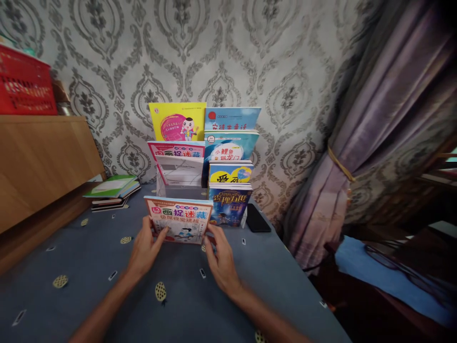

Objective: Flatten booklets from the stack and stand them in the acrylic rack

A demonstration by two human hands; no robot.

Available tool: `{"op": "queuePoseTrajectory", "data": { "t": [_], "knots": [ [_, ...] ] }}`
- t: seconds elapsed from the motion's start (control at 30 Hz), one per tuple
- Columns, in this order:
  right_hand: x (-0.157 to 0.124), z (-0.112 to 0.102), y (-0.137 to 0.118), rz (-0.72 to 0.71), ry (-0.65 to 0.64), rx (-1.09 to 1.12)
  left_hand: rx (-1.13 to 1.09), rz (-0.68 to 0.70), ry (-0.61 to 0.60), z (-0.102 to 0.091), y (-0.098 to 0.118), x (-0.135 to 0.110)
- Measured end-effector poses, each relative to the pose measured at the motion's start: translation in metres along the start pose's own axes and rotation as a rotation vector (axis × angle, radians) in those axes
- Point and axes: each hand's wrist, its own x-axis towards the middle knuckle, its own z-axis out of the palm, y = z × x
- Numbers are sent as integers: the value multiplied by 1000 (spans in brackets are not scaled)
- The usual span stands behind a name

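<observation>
Between my hands a children's picture book point(183, 224) stands nearly upright, its cover facing me. My left hand point(148, 245) grips its left edge, thumb on the front cover. On the right edge, the fingers of my right hand point(220, 255) are closed around the side. Just behind it is a tiered book rack point(183, 191), largely hidden by books. Its left column holds a yellow book point(177, 121) at the top and a pink book point(176, 148) below. In the right column are several books, among them a light blue one point(232, 116) and a dark blue one point(230, 205).
A black phone point(257, 219) lies right of the rack. Several stacked books point(114, 186) lie at the left, beside a wooden cabinet point(46, 157) with a red basket point(26, 83) on it. A patterned blue cloth point(185, 309) covers the table. Purple curtains point(357, 138) hang at the right.
</observation>
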Motion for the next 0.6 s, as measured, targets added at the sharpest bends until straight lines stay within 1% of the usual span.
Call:
{"op": "queuePoseTrajectory", "data": {
  "t": [0.17, 0.3, 0.47, 0.53, 0.6],
  "knots": [
    [10, 4, 1, -14, 11, 2, -9, 15, 37, 3, -4, 9],
    [14, 8, 5, -38, 31, 23, -59, 23, 72, 5, 0, 17],
    [21, 11, 7, -82, 74, 24, -136, 93, 91, 5, 7, 26],
    [26, 10, 5, -102, 77, 17, -164, 116, 103, 5, 8, 30],
    [33, 7, 0, -122, 74, 3, -186, 162, 143, 4, 8, 35]
  ]
}}
